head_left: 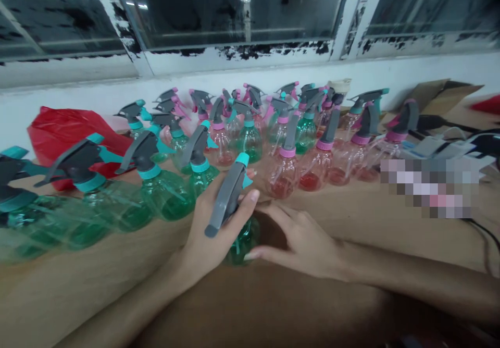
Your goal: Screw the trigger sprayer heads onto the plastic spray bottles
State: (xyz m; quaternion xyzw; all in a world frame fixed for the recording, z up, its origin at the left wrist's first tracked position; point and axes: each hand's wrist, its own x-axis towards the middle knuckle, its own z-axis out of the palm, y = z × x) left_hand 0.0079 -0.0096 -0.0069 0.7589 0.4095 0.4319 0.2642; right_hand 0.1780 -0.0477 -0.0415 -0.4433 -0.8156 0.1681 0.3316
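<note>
A spray bottle (227,197) with a green body, grey trigger head and turquoise nozzle stands nearly upright between my hands. My left hand (205,236) is wrapped round its neck and head, thumb in front and fingers behind. Low on the body, my right hand (308,241) curves round the right side; its thumb tip rests on the front, and the far fingertips are partly hidden. A row of similar green spray bottles (167,194) runs to the left of my left hand. Beyond my right hand stand pink-collared spray bottles (281,176) with reddish bodies.
Many more spray bottles (250,134) crowd the back of the wooden table (351,223). A red plastic bag (74,129) lies at the left. At the right are an open cardboard box (437,100), white plugs with cables (449,145) and a blurred-out patch. Windows line the wall behind.
</note>
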